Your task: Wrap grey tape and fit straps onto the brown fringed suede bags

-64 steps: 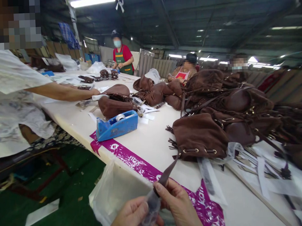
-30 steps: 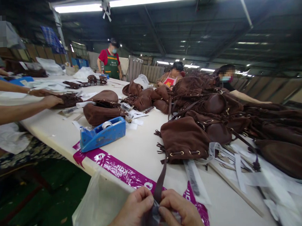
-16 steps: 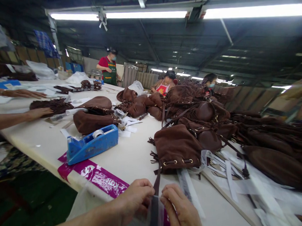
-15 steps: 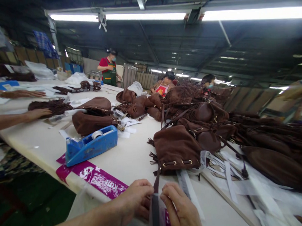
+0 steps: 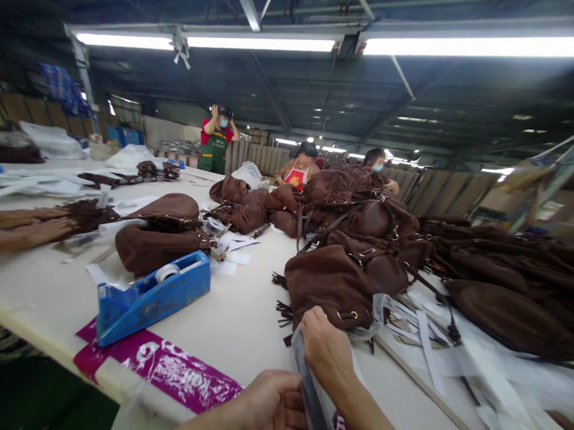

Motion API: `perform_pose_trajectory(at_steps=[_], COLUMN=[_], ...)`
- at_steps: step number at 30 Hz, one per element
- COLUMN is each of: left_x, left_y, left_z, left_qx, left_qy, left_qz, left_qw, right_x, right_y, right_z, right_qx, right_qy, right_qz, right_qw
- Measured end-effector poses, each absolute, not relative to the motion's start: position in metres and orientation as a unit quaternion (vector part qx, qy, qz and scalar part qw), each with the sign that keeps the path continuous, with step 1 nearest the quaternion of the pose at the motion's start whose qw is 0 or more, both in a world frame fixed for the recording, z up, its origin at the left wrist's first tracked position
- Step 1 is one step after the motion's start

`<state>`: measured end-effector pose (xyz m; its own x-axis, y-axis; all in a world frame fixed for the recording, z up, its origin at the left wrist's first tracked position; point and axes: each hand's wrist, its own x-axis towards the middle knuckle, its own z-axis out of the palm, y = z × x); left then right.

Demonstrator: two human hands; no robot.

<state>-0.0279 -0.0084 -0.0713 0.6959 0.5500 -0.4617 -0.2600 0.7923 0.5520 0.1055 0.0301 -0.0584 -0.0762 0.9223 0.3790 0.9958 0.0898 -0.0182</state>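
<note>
A dark brown drawstring bag with gold eyelets and fringe lies on the table ahead of my hands. A dark strap inside a clear plastic sleeve runs from the bag toward me. My right hand pinches the sleeve's upper end, close against the bag's rim. Lower down, my left hand is half open, palm showing, its thumb and fingertips at the sleeve's left edge; it does not visibly grip. The strap's upper part is hidden behind my right hand.
A blue tape dispenser stands on a purple printed strip at the table's front edge. Brown bags are heaped behind and to the right. Paper strips lie at right. Another person's hands touch brown fringe at left.
My right hand has moved up along the strap to the bag, the plastic sleeve now covering it there. My left hand has loosened its pinch and dropped lower. The view has shifted slightly.
</note>
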Motion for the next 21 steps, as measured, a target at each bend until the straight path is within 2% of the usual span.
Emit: perform_pose_trajectory(at_steps=[5,13,15,17,18,21], left_x=[-0.015,-0.024,-0.024,-0.019,-0.015,0.000], left_y=[0.002,0.026,0.031,0.032,0.032,0.030], left_z=[-0.068,-0.056,-0.056,-0.053,-0.051,-0.046], left_qx=[0.200,0.199,0.199,0.201,0.204,0.220], left_qy=[0.355,0.400,0.402,0.411,0.416,0.430], left_qz=[0.229,0.298,0.317,0.329,0.328,0.315], left_qw=[0.884,0.843,0.836,0.826,0.823,0.817], right_x=[0.100,0.128,0.135,0.138,0.138,0.137], right_y=[0.050,0.025,-0.002,-0.029,-0.041,-0.060], right_z=[-0.038,-0.021,-0.029,-0.045,-0.055,-0.081], right_qx=[-0.669,-0.691,-0.686,-0.616,-0.562,-0.431], right_qy=[-0.728,-0.673,-0.626,-0.476,-0.424,-0.405], right_qz=[-0.057,0.092,0.240,0.516,0.607,0.709], right_qw=[0.135,0.247,0.283,0.356,0.369,0.383])
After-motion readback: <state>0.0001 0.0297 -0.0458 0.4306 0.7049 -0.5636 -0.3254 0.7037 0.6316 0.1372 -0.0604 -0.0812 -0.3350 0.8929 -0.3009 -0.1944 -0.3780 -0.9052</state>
